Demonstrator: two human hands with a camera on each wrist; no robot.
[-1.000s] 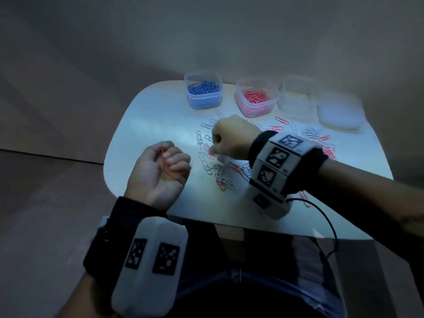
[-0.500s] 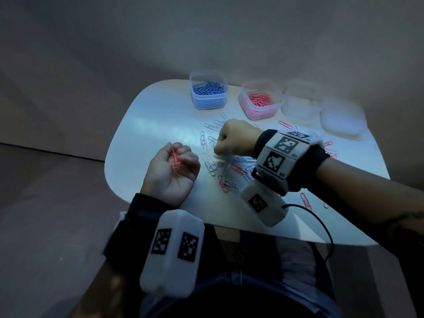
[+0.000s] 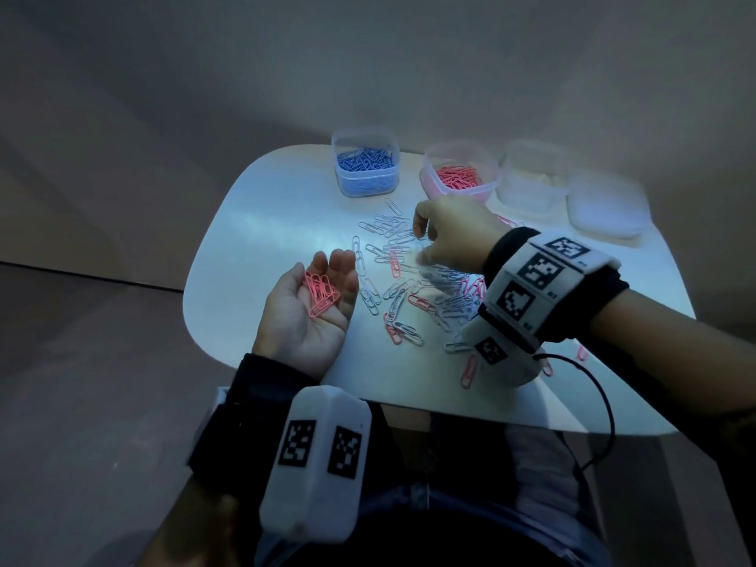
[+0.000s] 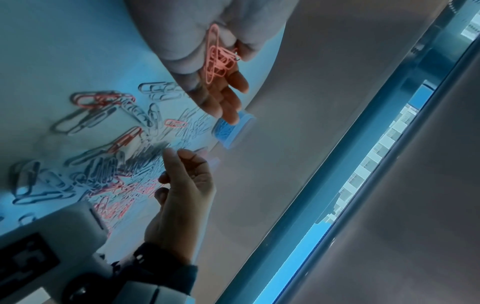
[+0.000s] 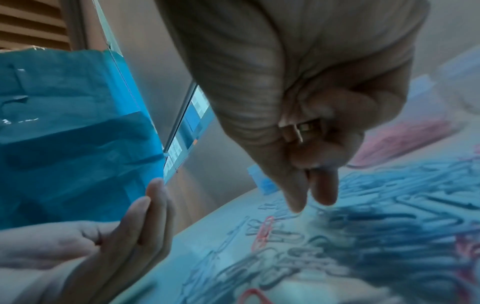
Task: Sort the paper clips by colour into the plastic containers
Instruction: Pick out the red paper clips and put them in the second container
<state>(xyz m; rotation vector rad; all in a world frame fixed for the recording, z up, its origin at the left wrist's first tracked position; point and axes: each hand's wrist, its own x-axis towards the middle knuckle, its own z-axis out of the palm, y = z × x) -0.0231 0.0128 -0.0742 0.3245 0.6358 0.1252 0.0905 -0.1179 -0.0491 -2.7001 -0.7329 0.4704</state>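
Observation:
My left hand [image 3: 294, 333] lies palm up at the table's near left edge, fingers straight, with several pink clips [image 3: 321, 294] loose on the palm; the left wrist view also shows these pink clips [image 4: 218, 59]. My right hand [image 3: 450, 239] hovers over the mixed pile of silver and pink clips [image 3: 409, 288], with its fingertips [image 5: 296, 205] pointing down and nothing visibly between them. One pink clip [image 3: 394, 263] lies just left of those fingertips. At the back stand the blue-clip container [image 3: 365, 165] and the pink-clip container [image 3: 460, 173].
A clear container [image 3: 532, 178] and a flat translucent tub [image 3: 605, 206] sit at the back right. More pink clips [image 3: 468, 370] lie near the white table's [image 3: 266, 206] front edge under my right wrist. A cable [image 3: 605, 403] hangs off the right wrist camera.
My left hand has uncurled from a loose fist into a flat open palm showing the pink clips. My right hand has lifted off the pile and shifted slightly toward the containers.

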